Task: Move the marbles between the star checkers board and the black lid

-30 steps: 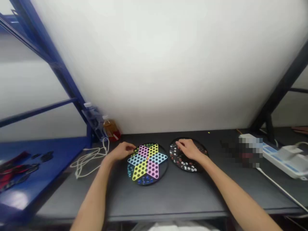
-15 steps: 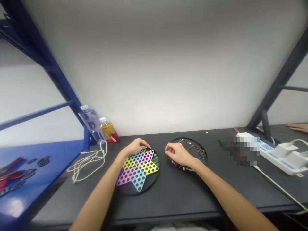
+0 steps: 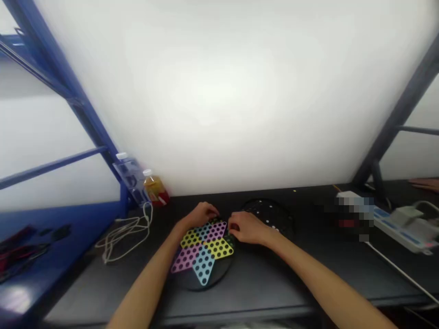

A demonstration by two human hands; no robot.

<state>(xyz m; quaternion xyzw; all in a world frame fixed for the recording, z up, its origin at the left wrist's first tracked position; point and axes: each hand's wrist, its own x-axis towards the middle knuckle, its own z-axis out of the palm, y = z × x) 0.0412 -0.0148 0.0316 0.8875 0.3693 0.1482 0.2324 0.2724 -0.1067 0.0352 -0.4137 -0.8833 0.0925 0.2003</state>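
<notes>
Dark worktop (image 3: pixel 284 283) here: left hand (image 3: pixel 201 214) and right hand (image 3: pixel 247 229) curl their fingers (image 3: pixel 230 227) at a Chinese checkers board (image 3: pixel 219 278), can't tell if they're holding anything.

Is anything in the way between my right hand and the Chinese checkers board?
Nothing visible is in the way. Your right hand is right at the edge of the Chinese checkers board, its fingertips at the board's rim. The black marble tray lies beyond the hand, not between them.
</notes>
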